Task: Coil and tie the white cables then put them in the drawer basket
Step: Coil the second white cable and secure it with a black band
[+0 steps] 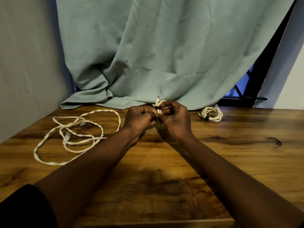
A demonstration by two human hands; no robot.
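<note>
A coiled white cable (159, 106) is held above the wooden table (230, 162) between both hands, with a black tie (157, 107) wrapped around it. My left hand (139, 120) pinches the coil at the tie from the left. My right hand (175, 120) grips the coil from the right, and most of the coil is hidden behind its fingers. A loose white cable (77, 135) sprawls uncoiled on the table's left. A tied white coil (212, 114) with a black band lies at the back right. No drawer basket is in view.
A spare black tie (275, 141) lies on the table at the right. A pale green curtain (164, 55) hangs behind and drapes onto the table's back edge. A wall bounds the table's left side. A dark window frame (243, 99) shows at the back right.
</note>
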